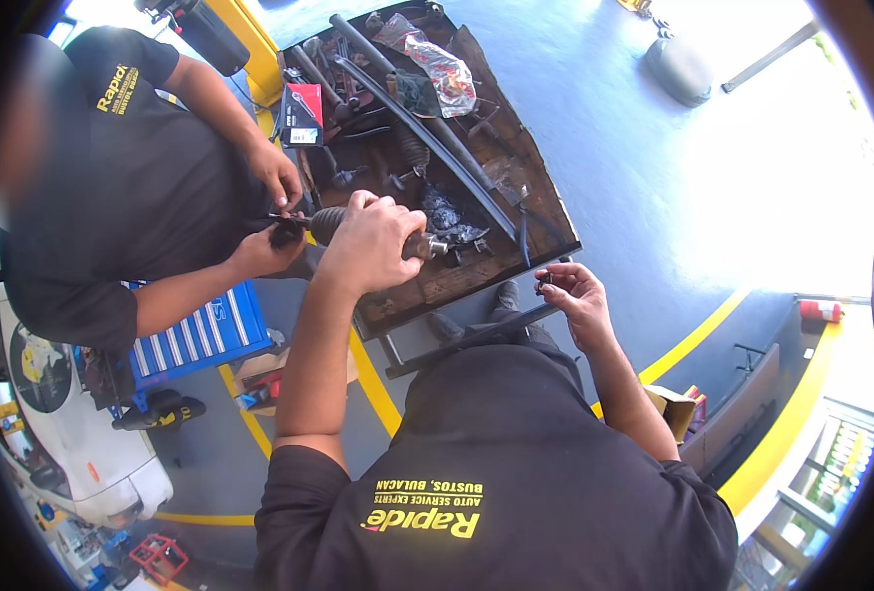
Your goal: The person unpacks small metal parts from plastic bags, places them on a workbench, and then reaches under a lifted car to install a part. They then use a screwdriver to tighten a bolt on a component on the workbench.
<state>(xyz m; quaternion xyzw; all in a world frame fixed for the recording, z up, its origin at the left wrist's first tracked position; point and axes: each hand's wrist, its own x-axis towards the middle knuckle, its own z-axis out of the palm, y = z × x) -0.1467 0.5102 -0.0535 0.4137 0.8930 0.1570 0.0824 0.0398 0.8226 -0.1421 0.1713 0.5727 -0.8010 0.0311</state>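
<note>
My left hand (373, 241) is wrapped round a dark shaft with a ribbed rubber boot (326, 225) at one end. A bare metal stub (437, 247) sticks out past my fingers on the right, above the edge of the worn brown workbench (412, 300). A co-worker's two hands work at the boot's left end, and one of them holds something black (284, 233). My right hand (577, 300) is raised off the bench's right corner, its fingers pinching a small dark piece (545, 283) whose kind I cannot make out.
On the bench lie long metal bars (427, 138), crumpled foil packaging (442, 74), a red and black box (302, 113) and several greasy parts. A blue tool chest (200, 335) stands at left beside a white car (72, 433). A tyre (678, 71) lies at the back right.
</note>
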